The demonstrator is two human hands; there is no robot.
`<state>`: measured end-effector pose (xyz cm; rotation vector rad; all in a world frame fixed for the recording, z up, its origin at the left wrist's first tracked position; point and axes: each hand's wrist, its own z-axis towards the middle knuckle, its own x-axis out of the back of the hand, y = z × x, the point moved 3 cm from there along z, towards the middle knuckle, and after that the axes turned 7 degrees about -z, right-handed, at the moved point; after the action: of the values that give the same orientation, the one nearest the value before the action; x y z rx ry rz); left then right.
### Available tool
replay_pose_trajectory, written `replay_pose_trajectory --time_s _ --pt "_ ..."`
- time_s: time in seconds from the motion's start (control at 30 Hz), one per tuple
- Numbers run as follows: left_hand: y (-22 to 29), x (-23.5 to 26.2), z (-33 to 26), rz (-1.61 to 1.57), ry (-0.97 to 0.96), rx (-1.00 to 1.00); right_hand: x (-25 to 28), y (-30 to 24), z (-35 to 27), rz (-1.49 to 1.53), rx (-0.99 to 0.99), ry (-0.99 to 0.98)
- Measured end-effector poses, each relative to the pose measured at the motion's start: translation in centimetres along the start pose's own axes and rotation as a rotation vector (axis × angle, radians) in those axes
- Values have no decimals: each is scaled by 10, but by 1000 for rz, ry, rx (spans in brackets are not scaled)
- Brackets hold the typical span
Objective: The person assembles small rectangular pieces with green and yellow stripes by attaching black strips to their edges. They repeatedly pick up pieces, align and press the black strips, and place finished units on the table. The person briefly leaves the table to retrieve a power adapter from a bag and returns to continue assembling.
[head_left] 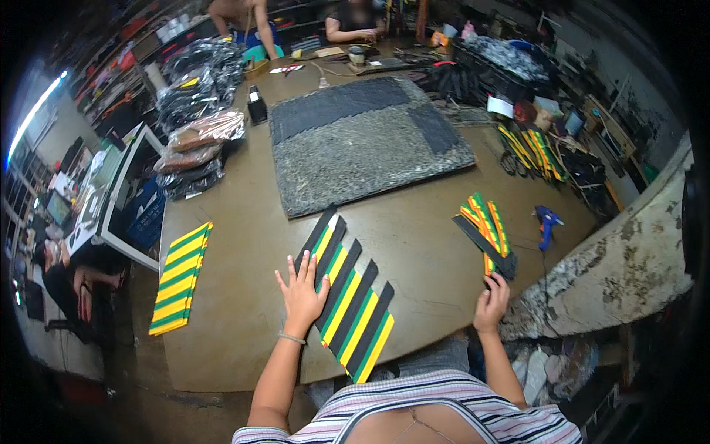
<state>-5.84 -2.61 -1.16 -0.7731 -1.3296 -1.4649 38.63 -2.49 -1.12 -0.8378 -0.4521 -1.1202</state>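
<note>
My left hand (303, 296) lies flat, fingers spread, on the left edge of a panel of slanted black, yellow and green strips (347, 296). The strips lie side by side, their ends stepped. To the right, my right hand (491, 305) is closed, fingertips at the lower end of a small bunch of green, yellow and red fabric strips (488, 222). A black strip (484, 240) crosses that bunch. Exactly which strip the fingers pinch is hard to make out. Left of my left hand lies a folded yellow and green striped piece (182, 277).
Beyond the panel lies a thick grey rough board (362, 155), dark across its far part. A blue glue gun (546, 226) rests at the right, near more striped strips (536, 152) and scissors. Plastic-wrapped bundles (196, 140) stack at far left. Two people sit across the table.
</note>
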Motion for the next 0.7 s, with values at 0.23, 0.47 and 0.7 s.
replay_pose_trajectory --time_s 0.23,0.47,0.7 --pt "9 51 47 -30 -477 345 58 -31 -4 64 -180 -503" --pt "171 136 95 -845 -878 -264 249 42 -232 -170 -853 -12" --pt "380 440 17 -683 -801 -2052 373 -82 -603 -327 -2347 27"
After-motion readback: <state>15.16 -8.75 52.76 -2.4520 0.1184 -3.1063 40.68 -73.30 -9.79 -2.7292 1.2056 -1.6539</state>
